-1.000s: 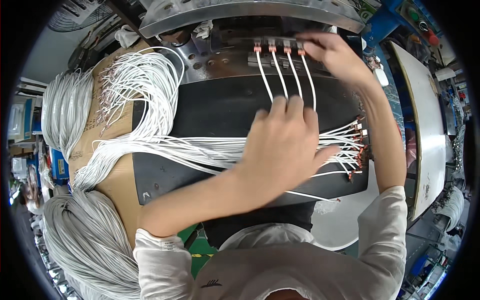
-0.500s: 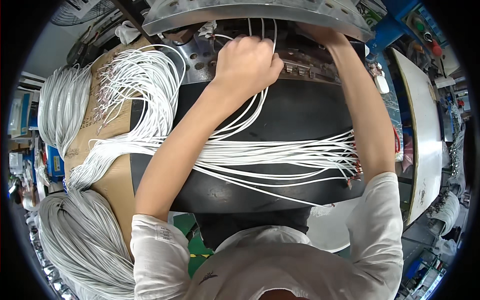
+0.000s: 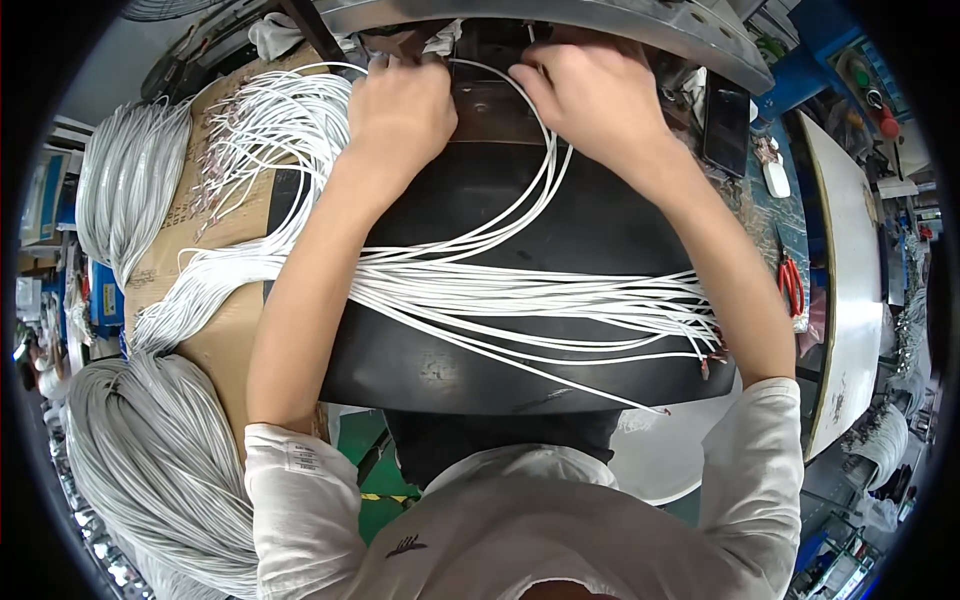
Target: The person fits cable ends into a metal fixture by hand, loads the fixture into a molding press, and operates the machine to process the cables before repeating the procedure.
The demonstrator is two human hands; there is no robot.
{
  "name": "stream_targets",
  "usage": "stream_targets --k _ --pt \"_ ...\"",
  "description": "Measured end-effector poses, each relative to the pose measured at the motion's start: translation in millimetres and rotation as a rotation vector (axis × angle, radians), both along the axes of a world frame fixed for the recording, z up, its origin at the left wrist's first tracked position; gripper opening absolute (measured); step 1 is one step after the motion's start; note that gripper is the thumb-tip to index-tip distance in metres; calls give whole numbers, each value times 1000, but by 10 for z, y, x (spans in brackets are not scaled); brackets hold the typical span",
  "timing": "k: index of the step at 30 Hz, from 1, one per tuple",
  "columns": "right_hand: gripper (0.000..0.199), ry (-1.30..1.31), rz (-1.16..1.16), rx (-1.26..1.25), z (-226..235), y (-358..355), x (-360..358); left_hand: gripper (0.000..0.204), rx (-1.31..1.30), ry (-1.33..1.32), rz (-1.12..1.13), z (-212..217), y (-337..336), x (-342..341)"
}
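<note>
Two bare hands at the far edge of a smooth black work surface (image 3: 400,390), several thin white round cables (image 3: 548,175) arching up to them.
The cables rise just beside the thumb side of the right hand (image 3: 590,95), and one curves across toward the left hand (image 3: 405,105); both hands have curled fingers, but their tips are hidden, so I cannot tell what either grips. Nearer the body lies one long bundle of white cables (image 3: 520,295), too many to count. Left of the left hand: one looped heap of white cables (image 3: 310,130) and two thick grey cable coils (image 3: 150,470). Right of the right forearm: one pair of red-handled pliers (image 3: 790,285).
</note>
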State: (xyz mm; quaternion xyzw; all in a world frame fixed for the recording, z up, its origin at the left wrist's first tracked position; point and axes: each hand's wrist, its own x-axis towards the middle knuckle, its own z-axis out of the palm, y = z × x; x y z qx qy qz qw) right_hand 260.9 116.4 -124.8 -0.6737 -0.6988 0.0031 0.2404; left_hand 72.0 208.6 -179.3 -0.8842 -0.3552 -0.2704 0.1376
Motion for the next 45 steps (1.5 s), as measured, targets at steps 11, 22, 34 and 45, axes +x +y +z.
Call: stream_targets --k 11,22,34,45 --pt "23 -190 67 564 -342 62 -18 26 -71 -18 172 38 -94 114" --pt "22 73 0 270 -279 195 -14 68 -265 41 129 109 -8 435" --pt "22 61 43 139 -362 197 55 60 -288 -105 -41 18 56 499" --pt "38 678 821 -414 131 -1583 -179 41 -792 -555 -227 602 -1118 -88"
